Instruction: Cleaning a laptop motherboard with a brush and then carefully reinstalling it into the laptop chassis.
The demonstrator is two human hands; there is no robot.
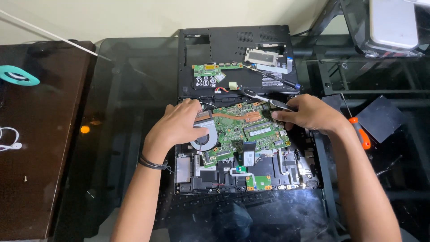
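Head view, left hand: the left hand (pixel 179 125) lies on the near-left part of the green motherboard (pixel 244 130), its fingers (pixel 201 131) bent and pressing at the edge by the round cooling fan (pixel 204 139); they pinch the board rather than hang loose.
Head view, right hand: the right hand (pixel 309 114) grips the board's right edge, fingers curled over it.
Where the board is: it sits in the opened laptop base (pixel 246 172), tilted slightly, between both hands.
Progress: the black bottom cover (pixel 233 58) is already off and lies beyond, carrying a small green circuit board (pixel 215 69) and a metal bracket (pixel 262 57); the motherboard itself is not yet clear of the base.
Materials: matte black plastic shell, glossy green board with a copper heat pipe (pixel 237 115), dark glass table (pixel 125 89).
Nearby: an orange-handled screwdriver (pixel 360 132) right of the wrist, a blue-tipped screwdriver (pixel 277 79) on the cover.
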